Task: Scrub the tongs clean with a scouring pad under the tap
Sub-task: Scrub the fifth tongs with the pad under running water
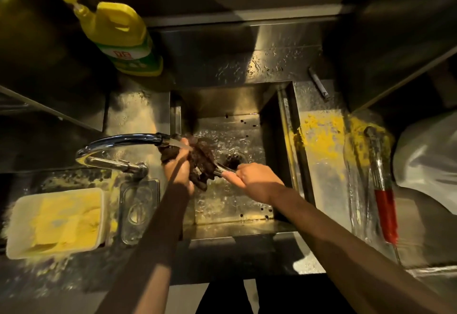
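Tongs (223, 170), one pair, clamped in right hand (252, 177) fingers (231, 177), one scouring pad (200, 161) gripped by left hand (178, 168)

steel counter (247, 66) | back-left: yellow bottle (121, 34) | front-left: white tub (59, 192), clear lid (138, 212) | right: red-handled whisk (382, 190), yellow powder (321, 138)

- Left arm (158, 227) reaches up from the lower edge, bare forearm nearly straight.
- Left hand (179, 169) curls round the scouring pad (201, 162), back of the hand up.
- Right arm (346, 237) comes in from the lower right, angled inward.
- Right hand (254, 181) grips the tongs (223, 171), knuckles up, near the left hand.
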### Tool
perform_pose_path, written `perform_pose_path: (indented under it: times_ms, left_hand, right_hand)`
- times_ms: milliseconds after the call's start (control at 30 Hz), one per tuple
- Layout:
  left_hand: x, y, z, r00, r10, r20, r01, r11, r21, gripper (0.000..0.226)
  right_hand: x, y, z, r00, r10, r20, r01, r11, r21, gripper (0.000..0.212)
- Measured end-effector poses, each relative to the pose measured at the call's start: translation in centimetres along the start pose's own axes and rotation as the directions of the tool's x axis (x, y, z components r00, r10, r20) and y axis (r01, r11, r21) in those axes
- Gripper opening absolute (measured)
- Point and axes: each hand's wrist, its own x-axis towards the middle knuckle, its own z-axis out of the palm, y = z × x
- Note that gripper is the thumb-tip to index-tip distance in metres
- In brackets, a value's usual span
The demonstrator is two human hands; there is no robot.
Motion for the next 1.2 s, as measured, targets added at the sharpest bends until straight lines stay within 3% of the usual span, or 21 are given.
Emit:
perform_pose_path:
  times_ms: [67, 133, 167, 233, 300, 367, 400, 467, 500, 600, 667, 733, 800, 867, 933, 1033, 1100, 1200]
  left_hand:
    - [0.5, 0.3, -1.5, 0.988, 0.097, 0.119, -0.126, 0.954, 0.271, 0.026]
    - [1.3, 0.5, -3.3, 0.932, 0.131, 0.337, -0.306, 0.783, 0.542, 0.026]
    - [1.3, 0.7, -3.5, 0.919, 0.102, 0.381, -0.328, 0.736, 0.592, 0.023]
    - [1.2, 0.7, -3.6, 0.936, 0.116, 0.333, -0.294, 0.777, 0.556, 0.027]
    - [0.3, 0.5, -3.1, 0.975, 0.121, 0.188, -0.183, 0.916, 0.357, 0.023]
    - [-0.3, 0.2, -2.5, 0.995, -0.058, 0.078, 0.052, 0.996, 0.077, 0.010]
    - [-0.2, -0.1, -2.4, 0.984, -0.149, 0.096, 0.154, 0.987, -0.044, 0.010]
    - [0.1, -0.2, -2.3, 0.968, -0.172, 0.182, 0.198, 0.971, -0.135, 0.016]
    - [0.0, 0.1, -2.0, 0.966, -0.172, 0.191, 0.200, 0.971, -0.134, 0.019]
    - [0.3, 1.1, -1.8, 0.967, -0.194, 0.162, 0.217, 0.966, -0.138, 0.022]
    - [0.8, 1.3, -2.2, 0.968, -0.213, 0.134, 0.229, 0.966, -0.121, 0.016]
    - [1.0, 1.4, -2.5, 0.953, -0.221, 0.208, 0.243, 0.966, -0.089, 0.017]
    - [0.8, 1.6, -2.1, 0.926, -0.228, 0.300, 0.266, 0.960, -0.092, 0.023]
    - [0.7, 1.6, -2.1, 0.897, -0.222, 0.382, 0.313, 0.930, -0.195, 0.016]
    - [1.2, 1.2, -2.8, 0.877, -0.197, 0.438, 0.340, 0.899, -0.275, 0.033]
    - [0.6, 0.2, -3.2, 0.840, -0.122, 0.529, 0.197, 0.977, -0.087, 0.029]
    - [-0.3, 0.3, -1.9, 0.890, -0.154, 0.429, 0.122, 0.987, 0.101, 0.024]
    - [0.4, 0.9, -1.0, 0.934, -0.030, 0.356, -0.098, 0.937, 0.336, 0.018]
  right_hand:
    - [-1.0, 0.9, -1.0, 0.998, -0.054, 0.037, 0.057, 0.995, -0.081, 0.060]
    - [-1.7, 1.9, -2.2, 0.992, -0.085, 0.093, 0.097, 0.987, -0.131, 0.061]
    - [-1.8, 2.3, -2.7, 0.988, -0.089, 0.125, 0.107, 0.984, -0.142, 0.062]
    - [-1.8, 3.0, -2.8, 0.987, -0.063, 0.149, 0.086, 0.985, -0.153, 0.062]
    - [-2.1, 3.5, -2.4, 0.994, 0.022, 0.102, -0.018, 0.999, -0.045, 0.065]
    - [-2.5, 3.7, -1.4, 0.989, 0.144, 0.023, -0.146, 0.974, 0.174, 0.072]
    - [-2.6, 3.6, -0.9, 0.980, 0.201, -0.008, -0.190, 0.935, 0.299, 0.073]
    - [-2.3, 2.8, -0.2, 0.972, 0.231, -0.051, -0.187, 0.883, 0.430, 0.069]
    - [-2.2, 2.3, -0.1, 0.975, 0.213, -0.065, -0.165, 0.888, 0.428, 0.065]
    - [-2.0, 2.2, -0.2, 0.988, 0.093, -0.124, -0.066, 0.976, 0.207, 0.039]
    - [-2.3, 2.3, -0.4, 0.983, 0.103, -0.151, -0.066, 0.970, 0.232, 0.033]
    - [-2.4, 1.6, -0.7, 0.987, 0.109, -0.122, -0.060, 0.936, 0.348, 0.039]
    - [-2.1, 0.7, -0.8, 0.996, 0.082, -0.045, -0.065, 0.953, 0.296, 0.054]
    - [-1.7, -0.2, -0.7, 0.999, 0.048, 0.002, -0.048, 0.973, 0.227, 0.064]
    - [-1.3, -0.5, -0.8, 0.999, 0.048, -0.002, -0.046, 0.976, 0.214, 0.063]
    - [-0.8, -1.7, -0.7, 0.999, -0.007, -0.042, 0.015, 0.983, 0.183, 0.065]
    - [-0.4, -2.2, -0.4, 0.996, -0.040, -0.083, 0.054, 0.983, 0.174, 0.067]
    - [0.0, -1.8, -0.9, 0.997, -0.015, -0.081, 0.033, 0.974, 0.226, 0.062]
